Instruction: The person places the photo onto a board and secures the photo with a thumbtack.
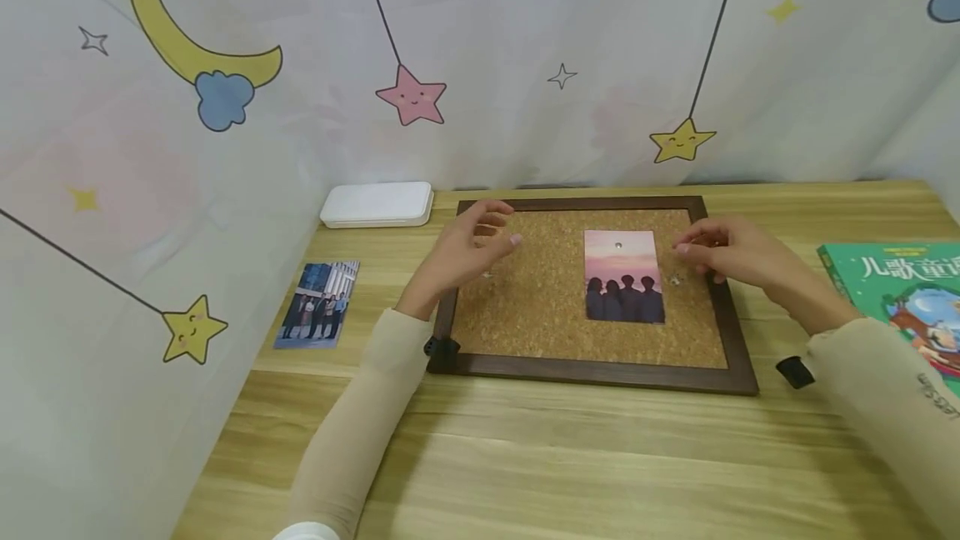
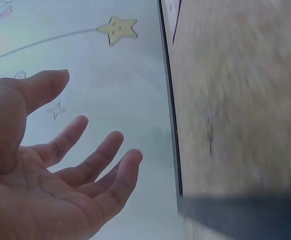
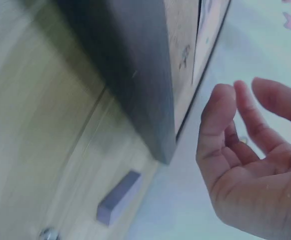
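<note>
A cork board (image 1: 525, 307) in a dark brown frame lies on the wooden table. On its right half is a photo (image 1: 624, 282) of silhouettes against a pink sky, with a silver pushpin (image 1: 618, 246) near its top edge. My left hand (image 1: 468, 248) hovers over the board's left side, fingers spread and relaxed in the left wrist view, holding nothing. Over the right frame edge is my right hand (image 1: 738, 257), its fingers loosely bent; the right wrist view shows a gap between thumb and fingertips. Small shiny pieces (image 1: 675, 279) lie on the cork near each hand.
Left of the board lies another photo (image 1: 318, 305) of a group outdoors, below a white case (image 1: 377, 203). A green book (image 1: 911, 298) is at the right. Beyond the frame, the right wrist view shows a small dark block (image 3: 118, 198). A patterned curtain (image 1: 510, 140) hangs behind.
</note>
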Action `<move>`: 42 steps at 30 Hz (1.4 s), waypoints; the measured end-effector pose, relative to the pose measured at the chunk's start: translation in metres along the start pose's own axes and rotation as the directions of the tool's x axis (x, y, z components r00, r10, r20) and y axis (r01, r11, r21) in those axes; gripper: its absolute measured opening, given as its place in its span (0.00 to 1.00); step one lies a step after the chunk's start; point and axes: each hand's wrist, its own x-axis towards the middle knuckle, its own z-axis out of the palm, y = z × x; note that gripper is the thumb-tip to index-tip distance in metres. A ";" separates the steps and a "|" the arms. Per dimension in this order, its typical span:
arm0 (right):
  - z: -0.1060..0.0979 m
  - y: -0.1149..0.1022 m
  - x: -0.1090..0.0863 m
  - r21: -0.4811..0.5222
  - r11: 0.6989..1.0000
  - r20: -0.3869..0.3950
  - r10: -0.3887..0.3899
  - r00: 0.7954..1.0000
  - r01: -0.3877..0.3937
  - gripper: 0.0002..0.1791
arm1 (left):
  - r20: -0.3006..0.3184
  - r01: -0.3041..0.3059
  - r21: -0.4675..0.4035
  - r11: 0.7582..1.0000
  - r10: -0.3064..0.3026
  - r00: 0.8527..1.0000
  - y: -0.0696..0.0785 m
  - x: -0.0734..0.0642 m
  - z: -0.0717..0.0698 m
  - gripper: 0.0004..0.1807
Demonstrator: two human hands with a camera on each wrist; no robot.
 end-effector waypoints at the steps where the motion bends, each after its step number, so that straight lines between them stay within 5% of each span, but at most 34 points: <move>1: -0.002 0.003 -0.004 -0.004 1.000 -0.007 -0.001 1.000 0.001 0.25 | -0.018 0.007 0.009 1.000 -0.007 1.000 -0.003 -0.005 -0.007 0.29; 9: -0.014 0.021 -0.032 -0.059 0.997 -0.043 0.044 0.998 -0.046 0.23 | -0.165 0.131 0.100 0.986 -0.113 0.980 -0.042 -0.048 -0.059 0.35; 20: -0.024 0.057 -0.058 -0.059 0.997 -0.054 0.045 0.997 -0.049 0.21 | -0.277 0.342 0.238 0.909 -0.274 0.921 -0.101 -0.104 -0.109 0.42; 31: -0.031 0.089 -0.077 -0.248 0.965 -0.100 0.066 0.993 -0.089 0.19 | -0.303 0.534 0.366 0.762 -0.445 0.843 -0.134 -0.136 -0.127 0.45; 42: -0.028 0.104 -0.085 -0.313 0.946 -0.125 0.052 0.991 -0.089 0.13 | -0.276 0.555 0.451 0.699 -0.482 0.831 -0.131 -0.138 -0.128 0.48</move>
